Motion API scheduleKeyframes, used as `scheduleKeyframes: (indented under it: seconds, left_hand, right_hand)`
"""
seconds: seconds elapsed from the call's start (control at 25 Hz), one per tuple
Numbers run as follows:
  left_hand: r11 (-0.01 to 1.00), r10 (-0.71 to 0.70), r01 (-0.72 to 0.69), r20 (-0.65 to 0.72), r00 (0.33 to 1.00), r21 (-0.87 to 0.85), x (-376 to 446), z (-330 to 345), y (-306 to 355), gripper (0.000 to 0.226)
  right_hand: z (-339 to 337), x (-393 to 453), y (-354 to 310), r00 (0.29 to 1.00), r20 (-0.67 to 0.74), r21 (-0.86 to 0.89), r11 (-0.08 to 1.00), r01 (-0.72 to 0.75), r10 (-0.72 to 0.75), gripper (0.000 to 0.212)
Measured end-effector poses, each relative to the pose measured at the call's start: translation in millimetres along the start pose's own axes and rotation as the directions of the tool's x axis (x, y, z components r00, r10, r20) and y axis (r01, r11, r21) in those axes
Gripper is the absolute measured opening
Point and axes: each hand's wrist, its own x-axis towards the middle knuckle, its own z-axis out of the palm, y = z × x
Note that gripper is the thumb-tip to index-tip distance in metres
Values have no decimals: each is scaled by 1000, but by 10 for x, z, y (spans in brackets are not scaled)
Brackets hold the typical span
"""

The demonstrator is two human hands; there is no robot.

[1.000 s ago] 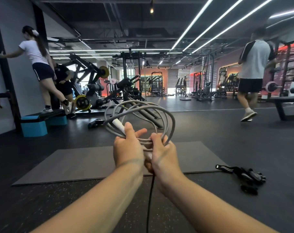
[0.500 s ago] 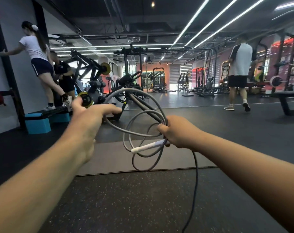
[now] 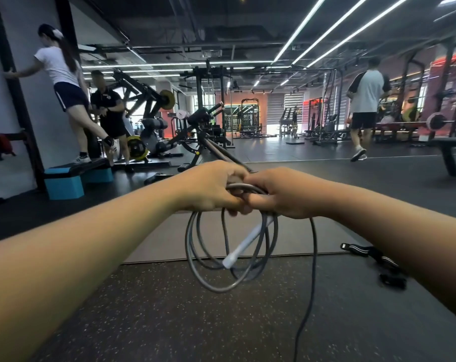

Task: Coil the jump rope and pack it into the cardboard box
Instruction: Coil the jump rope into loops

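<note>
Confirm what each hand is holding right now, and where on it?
Both left hand and right hand grip the jump rope at the top of its coils; white handle dangles free.

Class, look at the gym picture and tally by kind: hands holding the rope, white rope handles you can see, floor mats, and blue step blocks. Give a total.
Hands: 2 (left hand, right hand)
White handle: 1
Mat: 1
Blue blocks: 2 ()
Total: 6

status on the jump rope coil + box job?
Done: several grey loops of the jump rope hang gathered, white handle dangling among them. In hand: left hand and right hand both grip the bundle's top. Left: a loose tail runs off the bottom of frame; no cardboard box in view, so packing not started.
</note>
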Motion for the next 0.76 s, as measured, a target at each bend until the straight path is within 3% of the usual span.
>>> scheduleKeyframes:
  seconds: [0.08, 0.16, 0.24, 0.28, 0.4, 0.76]
  left_hand:
    - [967, -41, 62, 93, 995, -246, 4, 29, -47, 18]
    - [923, -64, 122, 166, 984, -366, -70, 68, -65, 7]
    - [873, -55, 154, 220, 974, -463, -159, 94, -49, 11]
    - [859, -61, 170, 233, 970, -482, -202, 92, -33, 26]
    - [928, -90, 138, 152, 984, -345, -219, 77, -15, 64]
    - [985, -69, 70, 9, 998, -156, -239, -4, 1, 52]
  right_hand:
    - [1, -14, 34, 997, -53, 8, 998, 57, -56, 17]
    - [-24, -11, 88, 994, -98, 56, 997, 61, -55, 27]
    - [-82, -47, 161, 998, -59, 200, 979, 34, -22, 32]
    - [-99, -71, 187, 1000, -1, 281, 960, 9, -9, 35]
    - [-102, -106, 232, 991, 132, 357, 932, -65, 18, 39]
    - [-128, -261, 342, 968, 223, 485, 849, -211, 114, 49]
